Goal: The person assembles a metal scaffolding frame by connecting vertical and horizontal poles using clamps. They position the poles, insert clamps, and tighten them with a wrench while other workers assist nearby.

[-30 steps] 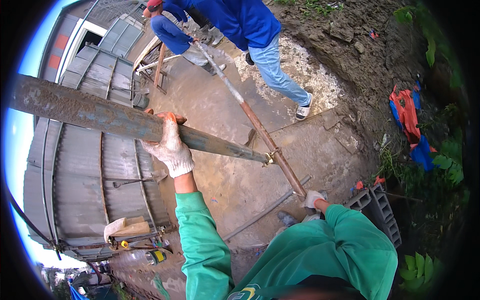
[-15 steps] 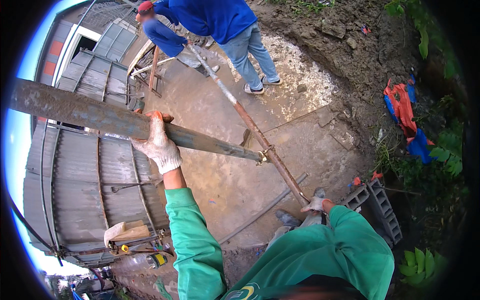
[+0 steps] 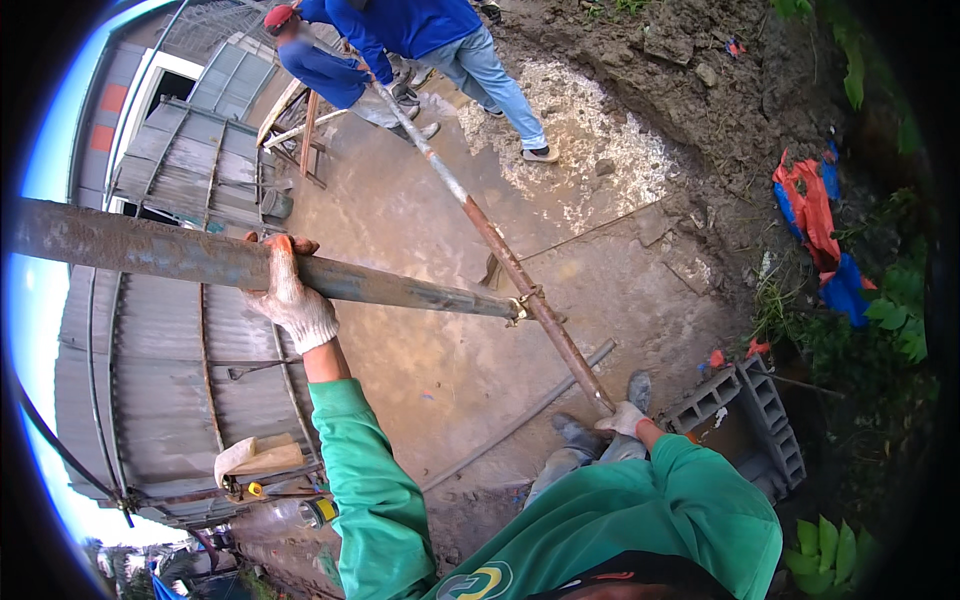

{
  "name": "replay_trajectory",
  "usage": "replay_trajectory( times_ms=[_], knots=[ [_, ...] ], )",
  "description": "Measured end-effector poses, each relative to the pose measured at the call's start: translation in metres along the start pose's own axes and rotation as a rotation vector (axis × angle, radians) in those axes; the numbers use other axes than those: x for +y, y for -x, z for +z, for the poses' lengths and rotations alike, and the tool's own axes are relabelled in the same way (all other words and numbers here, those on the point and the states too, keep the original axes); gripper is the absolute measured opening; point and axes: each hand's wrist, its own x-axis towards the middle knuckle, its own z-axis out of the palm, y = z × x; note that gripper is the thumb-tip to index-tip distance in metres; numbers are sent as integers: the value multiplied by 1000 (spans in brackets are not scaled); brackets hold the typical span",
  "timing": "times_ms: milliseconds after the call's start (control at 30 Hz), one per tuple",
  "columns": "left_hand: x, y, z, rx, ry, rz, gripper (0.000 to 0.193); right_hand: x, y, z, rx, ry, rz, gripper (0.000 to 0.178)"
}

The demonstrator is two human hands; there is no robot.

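My left hand [image 3: 290, 298], in a white knit glove with orange-stained fingers, is wrapped round a thick grey, mud-streaked metal pipe [image 3: 400, 284]. That pipe slants from the left edge toward the middle, where its far end meets a thinner pipe [image 3: 510, 258] at a clamp [image 3: 528, 304]. Rusty brown along its near half and whitish grey beyond, the thinner pipe runs from the upper left down toward me. My right hand [image 3: 624, 419], also gloved, is closed round its near end. A co-worker in a red cap [image 3: 325, 72] is at its far end.
Another co-worker in blue [image 3: 420, 30] leans in there. A loose grey pipe [image 3: 520, 417] lies on the muddy concrete floor [image 3: 400, 390] before my boots. Hollow blocks [image 3: 770, 420] stand at right, below a dirt bank [image 3: 690, 110]. Corrugated metal sheets [image 3: 160, 370] line the left.
The co-worker in jeans has stepped left and bent toward the thinner pipe's far end. My left hand and the thick pipe have shifted slightly left in view. Both my grips stay closed.
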Motion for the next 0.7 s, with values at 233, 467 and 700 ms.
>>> replay_trajectory(
  times_ms=[233,467,700],
  knots=[
    [0,-1,-3,-16,3,-13,60,-37,35,11,226,251,116,61],
    [5,1,-2,-26,-61,7,59,-66,57,37,433,345,278,59],
    [5,2,-4,-9,-85,-7,58,-25,42,12,188,147,8,75]
  ],
)
